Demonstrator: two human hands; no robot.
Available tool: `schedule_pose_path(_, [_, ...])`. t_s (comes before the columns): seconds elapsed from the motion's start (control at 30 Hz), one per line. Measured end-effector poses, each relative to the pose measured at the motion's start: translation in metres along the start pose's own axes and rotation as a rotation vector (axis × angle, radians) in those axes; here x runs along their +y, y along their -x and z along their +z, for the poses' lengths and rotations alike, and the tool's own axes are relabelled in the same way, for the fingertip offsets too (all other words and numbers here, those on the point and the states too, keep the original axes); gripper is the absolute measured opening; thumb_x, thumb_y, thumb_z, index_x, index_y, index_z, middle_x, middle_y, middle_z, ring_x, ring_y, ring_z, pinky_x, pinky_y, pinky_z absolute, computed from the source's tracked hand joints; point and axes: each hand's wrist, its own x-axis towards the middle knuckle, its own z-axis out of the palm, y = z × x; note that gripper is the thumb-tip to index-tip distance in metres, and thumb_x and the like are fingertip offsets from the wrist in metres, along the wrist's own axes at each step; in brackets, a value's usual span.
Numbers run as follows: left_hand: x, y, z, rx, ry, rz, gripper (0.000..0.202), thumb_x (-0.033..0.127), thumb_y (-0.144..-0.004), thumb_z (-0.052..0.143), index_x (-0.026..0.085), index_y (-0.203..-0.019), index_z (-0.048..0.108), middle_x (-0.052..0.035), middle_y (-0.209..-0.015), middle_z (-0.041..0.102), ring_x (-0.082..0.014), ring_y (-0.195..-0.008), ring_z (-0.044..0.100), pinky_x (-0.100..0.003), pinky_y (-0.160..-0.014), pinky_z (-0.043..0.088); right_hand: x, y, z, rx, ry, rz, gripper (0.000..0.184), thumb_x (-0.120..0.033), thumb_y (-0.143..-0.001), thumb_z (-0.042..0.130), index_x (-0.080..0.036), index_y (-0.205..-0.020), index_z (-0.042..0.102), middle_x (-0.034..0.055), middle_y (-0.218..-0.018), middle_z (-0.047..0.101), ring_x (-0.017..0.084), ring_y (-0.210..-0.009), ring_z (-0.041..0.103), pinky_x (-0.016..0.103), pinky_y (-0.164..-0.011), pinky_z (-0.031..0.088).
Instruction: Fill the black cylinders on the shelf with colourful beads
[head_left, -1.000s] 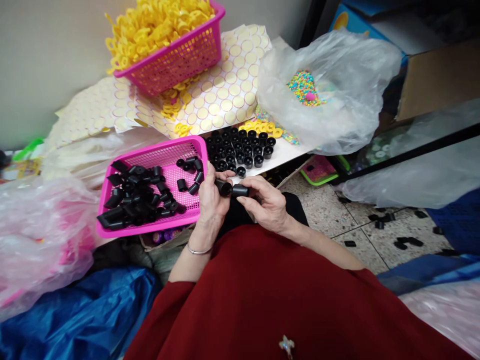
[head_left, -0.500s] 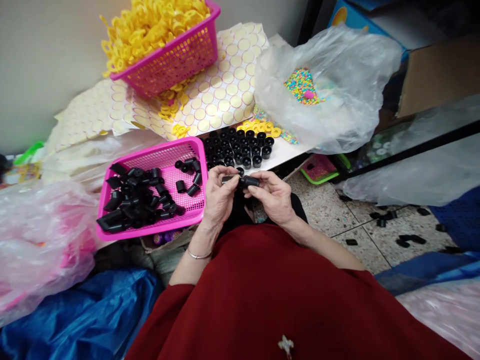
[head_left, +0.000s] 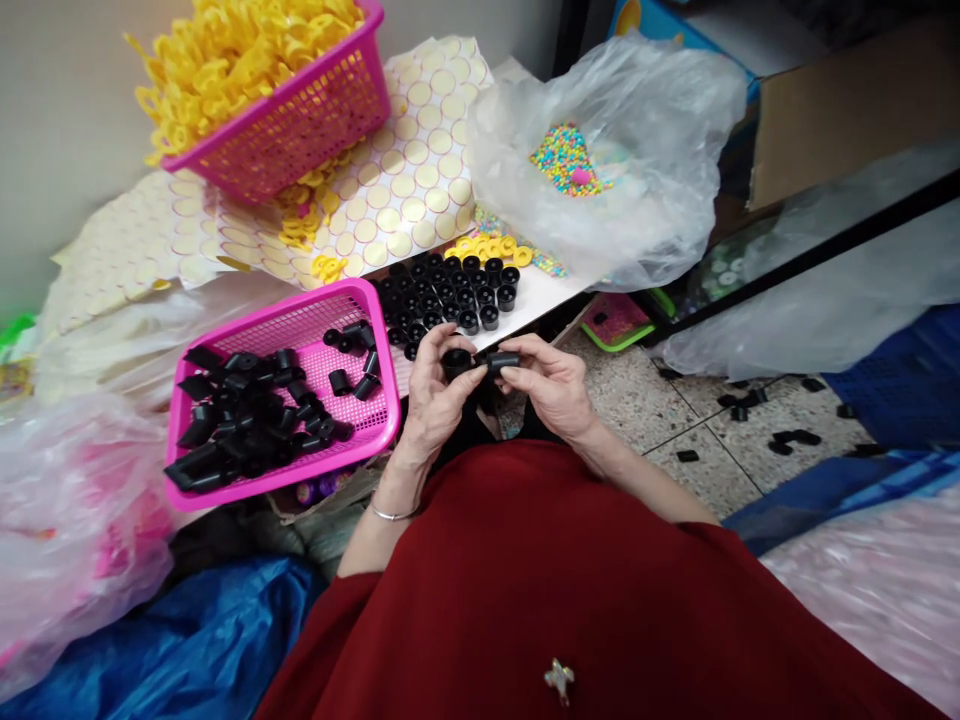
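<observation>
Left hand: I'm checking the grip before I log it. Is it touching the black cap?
Touching. The head view shows the left hand with its thumb and fingers closed around the black cap, with no gap between them.

black caps (head_left: 455,362) | pink basket (head_left: 379,335) | yellow rings (head_left: 225,60) | beads (head_left: 562,160) seemingly pastel

A person in a red top is holding a black cap (head_left: 455,362) in the left hand (head_left: 435,400) and a short black tube (head_left: 504,360) in the right hand (head_left: 553,388), close together. A pink basket (head_left: 315,322) of black parts is sitting just beside the left hand. Rows of black caps (head_left: 450,290) are standing on the table (head_left: 536,292) beyond.
</observation>
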Motion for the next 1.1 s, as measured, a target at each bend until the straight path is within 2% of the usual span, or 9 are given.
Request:
schedule_pose_path(0.1, [-0.006, 0.002, -0.003, -0.096, -0.073, 0.005, 0.073, 0.034, -0.061, 0.089, 0.025, -0.122, 0.048, 0.0008, -0.094, 0.067, -0.0152, -0.089, 0.066, -0.029, -0.084, 0.053, -0.008, -0.001, -0.006, -0.022, 0.147, -0.138, 0.025, -0.03, -0.077, 0.076, -0.027, -0.102, 0.073, 0.0008, -0.098, 0.063, 0.011, -0.077, 0.063, 0.025, -0.064, 0.057])
schedule_pose_path(0.23, [-0.013, 0.007, -0.005, -0.16, -0.127, -0.002, 0.077, 0.038, -0.06, 0.089, 0.025, -0.122, 0.046, -0.001, -0.098, 0.068, -0.0184, -0.094, 0.067, -0.033, -0.088, 0.053, -0.013, 0.0, -0.013, -0.079, 0.382, -0.26, 0.027, -0.032, -0.083, 0.071, -0.027, -0.11, 0.071, 0.0034, -0.105, 0.066, 0.016, -0.096, 0.064, 0.034, -0.086, 0.057])
schedule_pose_path(0.5, [-0.013, 0.008, -0.008, -0.239, -0.143, -0.059, 0.075, 0.039, -0.064, 0.087, 0.024, -0.125, 0.045, -0.0033, -0.1, 0.069, -0.0205, -0.098, 0.067, -0.036, -0.091, 0.053, -0.016, 0.0, -0.02, -0.21, 0.507, -0.345, 0.029, -0.029, -0.088, 0.065, -0.027, -0.117, 0.069, 0.0047, -0.108, 0.066, 0.016, -0.095, 0.064, 0.035, -0.085, 0.057])
schedule_pose_path(0.67, [-0.014, 0.009, -0.008, -0.351, -0.14, -0.101, 0.081, 0.048, -0.071, 0.08, 0.026, -0.137, 0.038, -0.0077, -0.115, 0.065, -0.0229, -0.107, 0.063, -0.04, -0.095, 0.05, -0.016, -0.003, -0.018, -0.35, 0.619, -0.425, 0.03, -0.027, -0.093, 0.058, -0.023, -0.122, 0.067, 0.0071, -0.113, 0.067, 0.017, -0.104, 0.065, 0.036, -0.094, 0.056])
schedule_pose_path(0.8, [-0.019, 0.018, 0.008, -0.236, -0.118, -0.004, 0.094, 0.054, -0.065, 0.082, 0.03, -0.142, 0.034, -0.0105, -0.14, 0.049, -0.0275, -0.128, 0.049, -0.04, -0.103, 0.045, -0.007, 0.004, -0.009, -0.363, 0.669, -0.418, 0.036, -0.033, -0.097, 0.049, -0.021, -0.128, 0.063, 0.0108, -0.124, 0.066, 0.021, -0.12, 0.06, 0.041, -0.104, 0.051])
schedule_pose_path(0.9, [-0.026, 0.024, 0.033, -0.006, 0.008, 0.028, 0.072, 0.058, -0.077, 0.07, 0.029, -0.137, 0.042, -0.0094, -0.141, 0.047, -0.0265, -0.131, 0.046, -0.038, -0.105, 0.044, 0.007, 0.015, 0.004, -0.347, 0.628, -0.296, 0.041, -0.038, -0.097, 0.047, -0.024, -0.134, 0.059, 0.0089, -0.139, 0.058, 0.022, -0.134, 0.051, 0.042, -0.114, 0.042])
schedule_pose_path(0.97, [-0.028, 0.024, 0.046, 0.152, 0.089, -0.009, 0.054, 0.06, -0.087, 0.055, 0.028, -0.13, 0.049, -0.0084, -0.135, 0.052, -0.0227, -0.124, 0.052, -0.036, -0.101, 0.046, 0.017, 0.02, 0.011, -0.246, 0.547, -0.203, 0.04, -0.041, -0.098, 0.046, -0.026, -0.133, 0.059, 0.0073, -0.143, 0.054, 0.021, -0.137, 0.047, 0.041, -0.117, 0.038])
schedule_pose_path(1.0, [-0.026, 0.022, 0.049, 0.207, 0.114, -0.029, 0.05, 0.061, -0.09, 0.049, 0.027, -0.126, 0.052, -0.008, -0.131, 0.054, -0.0213, -0.119, 0.054, -0.035, -0.099, 0.047, 0.022, 0.019, 0.012, -0.182, 0.49, -0.161, 0.04, -0.043, -0.097, 0.046, -0.026, -0.13, 0.06, 0.0074, -0.142, 0.054, 0.02, -0.134, 0.05, 0.04, -0.115, 0.041])
schedule_pose_path(1.1, [-0.012, 0.019, 0.037, 0.268, 0.062, 0.001, 0.048, 0.063, -0.089, 0.049, 0.026, -0.118, 0.058, -0.0062, -0.124, 0.059, -0.02, -0.117, 0.056, -0.033, -0.097, 0.047, 0.031, 0.007, -0.005, 0.043, 0.36, -0.087, 0.039, -0.052, -0.094, 0.049, -0.025, -0.117, 0.065, 0.0079, -0.132, 0.058, 0.019, -0.112, 0.061, 0.035, -0.093, 0.056])
